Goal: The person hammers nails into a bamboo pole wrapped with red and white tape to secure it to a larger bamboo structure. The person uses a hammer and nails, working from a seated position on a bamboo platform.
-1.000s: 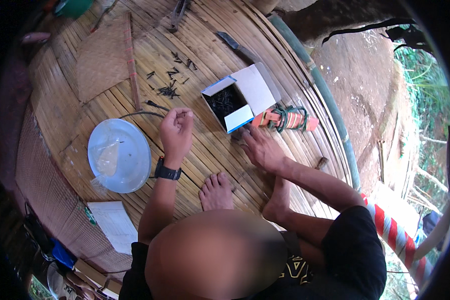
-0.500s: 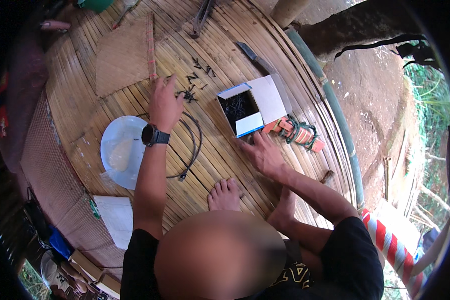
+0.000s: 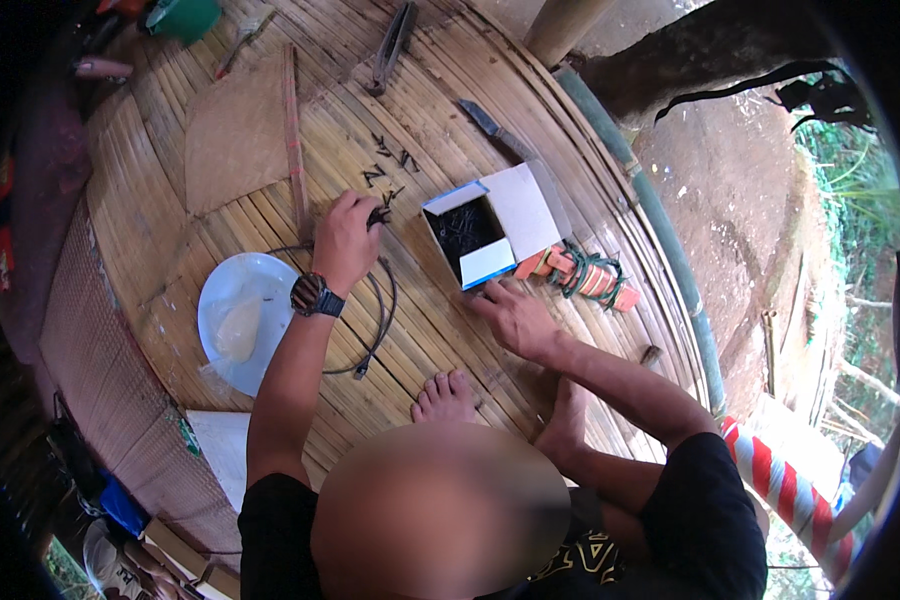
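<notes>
My left hand, with a watch on the wrist, reaches forward over the bamboo floor. Its fingers are pinched on a few small dark nails. More of these nails lie scattered just beyond it. My right hand rests flat on the floor with its fingers apart, and its fingertips touch the near corner of an open white and blue box that holds dark nails.
A black wire loop lies under my left forearm, beside a round white plate. An orange striped bundle with green cord lies right of the box. A knife, a woven mat and a stick lie farther off. My bare foot is near.
My left hand has moved forward from beside the white plate to the scattered nails and closed on some. My right hand has stayed by the box.
</notes>
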Motion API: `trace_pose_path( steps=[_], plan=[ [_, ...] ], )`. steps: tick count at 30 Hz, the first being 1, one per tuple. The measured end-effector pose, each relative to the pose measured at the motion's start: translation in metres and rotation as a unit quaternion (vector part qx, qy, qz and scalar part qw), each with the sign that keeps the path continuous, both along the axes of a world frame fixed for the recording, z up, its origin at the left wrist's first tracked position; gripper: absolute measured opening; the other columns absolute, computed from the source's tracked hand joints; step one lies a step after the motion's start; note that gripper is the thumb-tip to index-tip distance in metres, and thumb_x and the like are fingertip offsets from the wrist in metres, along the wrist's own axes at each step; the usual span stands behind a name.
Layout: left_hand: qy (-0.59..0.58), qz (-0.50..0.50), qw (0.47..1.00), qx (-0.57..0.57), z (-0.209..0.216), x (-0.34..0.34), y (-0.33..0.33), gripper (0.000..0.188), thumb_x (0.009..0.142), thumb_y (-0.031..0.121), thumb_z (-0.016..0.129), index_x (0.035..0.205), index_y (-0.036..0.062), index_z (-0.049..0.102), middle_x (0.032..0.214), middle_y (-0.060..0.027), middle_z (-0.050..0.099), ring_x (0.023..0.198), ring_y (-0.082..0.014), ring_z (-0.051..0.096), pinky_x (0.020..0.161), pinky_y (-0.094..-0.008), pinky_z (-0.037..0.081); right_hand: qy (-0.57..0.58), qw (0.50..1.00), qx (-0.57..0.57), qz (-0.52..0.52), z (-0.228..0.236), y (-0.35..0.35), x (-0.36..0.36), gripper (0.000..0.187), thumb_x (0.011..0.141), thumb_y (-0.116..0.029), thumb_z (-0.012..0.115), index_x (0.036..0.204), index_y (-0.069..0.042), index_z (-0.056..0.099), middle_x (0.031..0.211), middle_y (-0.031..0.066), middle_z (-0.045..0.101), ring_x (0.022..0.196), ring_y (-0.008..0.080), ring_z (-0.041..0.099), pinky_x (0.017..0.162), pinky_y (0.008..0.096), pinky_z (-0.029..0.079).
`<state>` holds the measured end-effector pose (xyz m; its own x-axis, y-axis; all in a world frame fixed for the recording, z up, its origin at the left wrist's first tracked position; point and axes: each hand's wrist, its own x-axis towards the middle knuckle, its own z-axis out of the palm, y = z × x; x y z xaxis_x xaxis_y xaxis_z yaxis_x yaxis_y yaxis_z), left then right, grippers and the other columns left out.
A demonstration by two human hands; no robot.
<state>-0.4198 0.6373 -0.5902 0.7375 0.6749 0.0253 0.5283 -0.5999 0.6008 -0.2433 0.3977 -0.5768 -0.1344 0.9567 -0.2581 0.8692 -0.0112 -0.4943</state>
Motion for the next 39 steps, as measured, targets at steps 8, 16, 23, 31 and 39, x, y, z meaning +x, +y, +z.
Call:
trace_pose_path(
  steps=[8,16,23,31,39],
  plan=[
    [0.056,-0.042,0.996,0.046,-0.001,0.006,-0.007,0.023,0.075,0.0,0.059,0.098,0.0019,0.058,0.095,-0.0177,0.056,0.087,-0.0378,0.06,0.075,-0.0451,0.05,0.023,1.0,-0.003,-0.007,0.003,0.007,-0.001,0.03,0.081,-0.008,0.049,0.11,-0.005,0.052,0.1,0.015,0.053,0.098,0.0343,0.057,0.076,0.0438,0.051],
    [0.086,-0.081,0.99,0.078,-0.013,0.007,0.001,0.023,0.071,0.0,0.061,0.094,0.0023,0.064,0.085,-0.0178,0.06,0.082,-0.0391,0.061,0.072,-0.0437,0.052,0.03,0.998,0.015,0.053,-0.013,0.001,0.011,0.023,0.083,-0.012,0.048,0.102,-0.001,0.054,0.1,0.0165,0.053,0.094,0.0354,0.058,0.078,0.0436,0.051],
    [-0.123,0.118,0.948,-0.271,0.004,0.008,0.005,0.012,0.068,0.003,0.072,0.078,-0.0017,0.067,0.069,-0.0093,0.067,0.061,-0.0139,0.064,0.058,-0.0273,0.051,0.092,0.99,-0.012,-0.104,-0.002,0.01,0.015,0.017,0.074,-0.014,0.065,0.085,0.0,0.063,0.081,0.0141,0.064,0.074,0.0272,0.064,0.066,0.0375,0.053],
    [-0.189,-0.003,0.93,-0.315,0.061,0.052,-0.055,0.016,0.071,0.002,0.07,0.087,-0.0032,0.068,0.073,-0.0133,0.068,0.066,-0.0167,0.067,0.061,-0.0266,0.052,0.356,0.879,0.019,-0.316,0.088,0.066,0.034,0.015,0.073,-0.013,0.071,0.077,0.001,0.068,0.067,0.0044,0.065,0.062,0.0063,0.059,0.058,0.0243,0.049],
    [-0.164,-0.018,0.943,-0.29,0.054,0.043,-0.062,0.032,0.074,0.007,0.072,0.105,0.0005,0.066,0.088,-0.0193,0.069,0.082,-0.0275,0.071,0.071,-0.0329,0.055,0.168,0.947,0.065,-0.267,0.063,0.091,0.035,0.021,0.075,-0.018,0.069,0.091,-0.004,0.073,0.078,0.019,0.069,0.075,0.0259,0.071,0.07,0.0348,0.055]
  ],
)
